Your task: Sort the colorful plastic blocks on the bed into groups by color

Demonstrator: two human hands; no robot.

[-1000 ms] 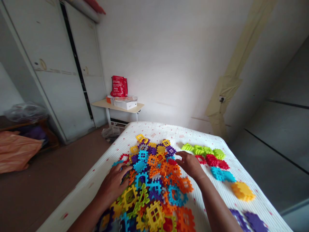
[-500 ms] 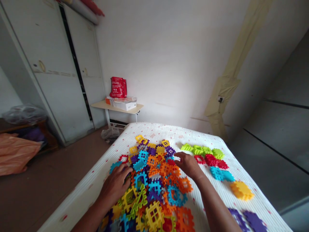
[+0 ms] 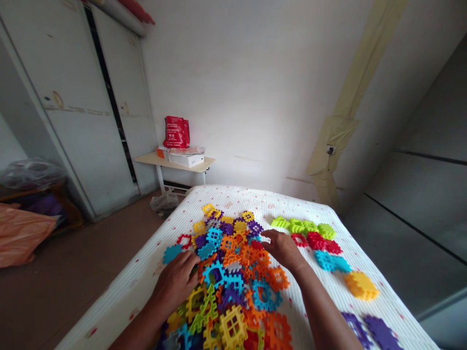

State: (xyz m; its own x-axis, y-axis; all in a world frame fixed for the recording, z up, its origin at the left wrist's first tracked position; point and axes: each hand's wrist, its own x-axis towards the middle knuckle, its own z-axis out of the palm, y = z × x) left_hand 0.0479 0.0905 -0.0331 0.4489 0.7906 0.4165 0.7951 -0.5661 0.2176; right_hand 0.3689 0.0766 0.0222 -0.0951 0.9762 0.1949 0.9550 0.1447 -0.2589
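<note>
resting left hand (image 3: 177, 282) flat, fingers spread, on mixed block pile (image 3: 233, 272) mid-mattress (image 3: 314, 296) | right hand (image 3: 282, 249) lying open, gripping nothing | risk: sweeping hands scattering sorted red blocks (image 3: 319, 241)

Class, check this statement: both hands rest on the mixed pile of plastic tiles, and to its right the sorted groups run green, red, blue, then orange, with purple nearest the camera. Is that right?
Not quite. The head view shows a yellow group, not orange, after green, red and blue. Purple lies nearest; the left hand and right hand rest on the mixed pile.
</note>
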